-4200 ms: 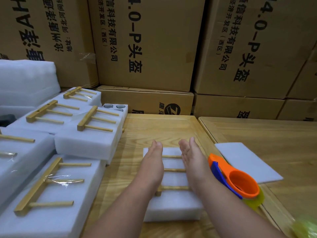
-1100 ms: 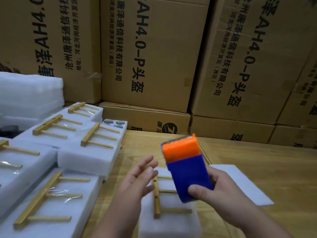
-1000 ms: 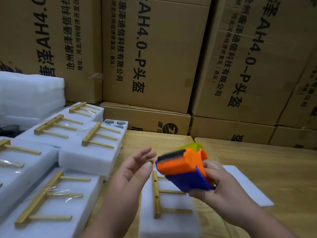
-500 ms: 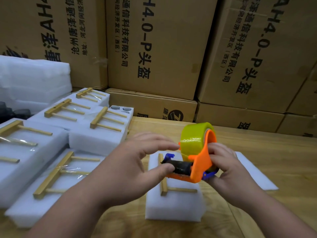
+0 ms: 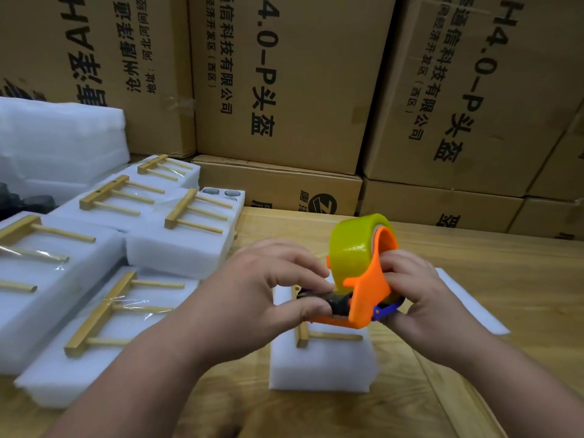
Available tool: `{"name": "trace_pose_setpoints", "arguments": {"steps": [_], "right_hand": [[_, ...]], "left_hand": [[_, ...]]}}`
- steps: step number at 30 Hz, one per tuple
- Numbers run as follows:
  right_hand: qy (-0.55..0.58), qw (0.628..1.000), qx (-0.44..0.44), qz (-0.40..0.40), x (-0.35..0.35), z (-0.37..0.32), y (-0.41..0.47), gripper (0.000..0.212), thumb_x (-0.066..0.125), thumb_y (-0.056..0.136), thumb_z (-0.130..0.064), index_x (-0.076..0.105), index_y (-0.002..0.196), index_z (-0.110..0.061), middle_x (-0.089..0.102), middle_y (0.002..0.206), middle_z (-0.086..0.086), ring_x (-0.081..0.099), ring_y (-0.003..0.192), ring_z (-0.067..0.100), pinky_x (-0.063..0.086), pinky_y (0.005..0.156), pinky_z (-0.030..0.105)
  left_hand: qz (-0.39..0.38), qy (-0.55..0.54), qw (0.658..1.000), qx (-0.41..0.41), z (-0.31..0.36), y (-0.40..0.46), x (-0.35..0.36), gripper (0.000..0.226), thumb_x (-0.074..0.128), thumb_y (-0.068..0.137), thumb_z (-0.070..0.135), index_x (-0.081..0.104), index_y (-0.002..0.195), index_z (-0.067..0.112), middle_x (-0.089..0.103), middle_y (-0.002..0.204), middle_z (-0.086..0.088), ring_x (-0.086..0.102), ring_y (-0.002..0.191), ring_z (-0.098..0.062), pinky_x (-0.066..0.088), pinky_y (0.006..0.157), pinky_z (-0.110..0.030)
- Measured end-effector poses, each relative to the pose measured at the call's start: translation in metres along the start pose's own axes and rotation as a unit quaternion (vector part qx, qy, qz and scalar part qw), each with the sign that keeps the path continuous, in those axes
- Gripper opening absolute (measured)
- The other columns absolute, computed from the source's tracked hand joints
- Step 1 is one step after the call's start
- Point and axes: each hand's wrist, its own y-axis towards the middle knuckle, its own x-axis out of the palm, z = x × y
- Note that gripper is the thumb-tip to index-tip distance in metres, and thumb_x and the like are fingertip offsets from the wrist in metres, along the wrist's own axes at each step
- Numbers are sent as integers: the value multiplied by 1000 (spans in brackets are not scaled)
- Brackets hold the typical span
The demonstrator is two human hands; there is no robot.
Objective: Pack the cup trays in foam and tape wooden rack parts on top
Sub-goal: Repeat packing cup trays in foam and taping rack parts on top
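An orange tape dispenser [image 5: 366, 298] with a yellowish roll of clear tape [image 5: 354, 248] is held above a white foam block [image 5: 319, 365]. A wooden rack part [image 5: 319, 336] lies on that block, mostly hidden by my hands. My right hand [image 5: 423, 298] grips the dispenser from the right side. My left hand [image 5: 262, 295] pinches at the dispenser's front, by the black roller, thumb below and fingers above.
Several foam blocks with wooden rack parts taped on top, such as one block [image 5: 94, 327], fill the left. A flat foam sheet [image 5: 474, 308] lies right of my hands on the wooden table [image 5: 505, 273]. Cardboard boxes [image 5: 284, 90] wall the back.
My right hand lifted the dispenser from the table and turned it roll-up over the block. My left hand came in and now pinches at its front end.
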Motion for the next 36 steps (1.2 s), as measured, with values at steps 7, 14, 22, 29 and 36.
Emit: {"name": "trace_pose_setpoints", "arguments": {"steps": [7, 14, 22, 29, 36], "right_hand": [[-22, 999, -16, -30, -3, -3, 8, 26, 69, 86, -50, 69, 107, -36, 66, 118, -25, 42, 133, -6, 19, 116, 32], [-34, 998, -20, -51, 0, -5, 27, 23, 76, 86, -44, 66, 102, -31, 67, 105, -16, 56, 114, 5, 19, 119, 42], [-35, 995, -50, -77, -6, 16, 37, 13, 67, 86, -54, 56, 91, -49, 61, 102, -27, 54, 109, -5, 14, 118, 35], [-83, 980, 109, -142, -49, 61, 18, 13, 79, 85, -38, 69, 93, -37, 70, 95, -19, 54, 110, 14, 35, 105, 43], [-15, 958, 151, -245, -101, 42, 56, 32, 70, 63, -59, 68, 89, -41, 73, 78, -5, 68, 67, 11, 55, 64, 37]], "left_hand": [[121, 52, 991, 22, 2, -1, 5, 17, 69, 86, 43, 80, 93, 32, 69, 88, 30, 66, 94, 2, 49, 80, -19], [228, 146, 960, 64, -3, -1, 6, 15, 72, 91, 29, 82, 98, 20, 77, 89, 8, 70, 83, -8, 55, 73, -37], [239, 197, 947, 87, 1, -5, 4, 11, 74, 91, 23, 83, 95, 18, 77, 87, 6, 73, 82, -18, 50, 69, -46], [294, 81, 949, -81, -5, -15, -15, 7, 78, 88, 32, 78, 86, 39, 67, 78, 35, 64, 85, 12, 40, 74, 0], [265, -286, 840, -378, -50, -22, 31, 12, 72, 89, 41, 79, 80, 40, 77, 81, 10, 69, 68, -2, 49, 68, -27]]}}
